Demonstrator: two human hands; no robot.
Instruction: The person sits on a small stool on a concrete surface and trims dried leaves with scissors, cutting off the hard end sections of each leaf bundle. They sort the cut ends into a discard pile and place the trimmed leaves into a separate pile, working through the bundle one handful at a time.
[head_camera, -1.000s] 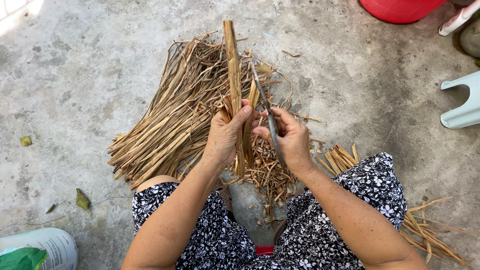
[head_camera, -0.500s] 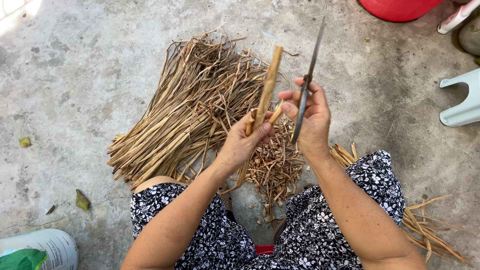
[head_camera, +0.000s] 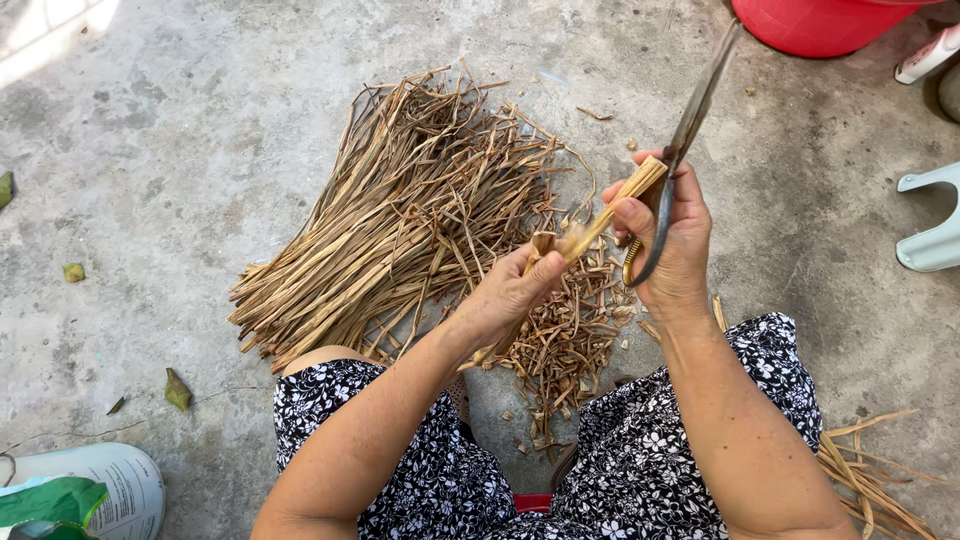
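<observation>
Left hand (head_camera: 515, 290) and right hand (head_camera: 668, 235), gripping scissors (head_camera: 672, 170), hold 1 dried stalk (head_camera: 600, 222) near the straw pile (head_camera: 400, 230).

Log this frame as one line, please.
left hand: grips tan dried-leaf strip | right hand: holds dark metal scissors, blades up | behind: fanned dried-leaf pile on concrete floor

— Where does the view sit?
— On the person's head, looking steeply down and forward over the lap at the concrete floor (head_camera: 150, 150).
— How near?
— Close: the pile of dried strips (head_camera: 400, 230) lies just beyond the knees, mid-frame.
</observation>
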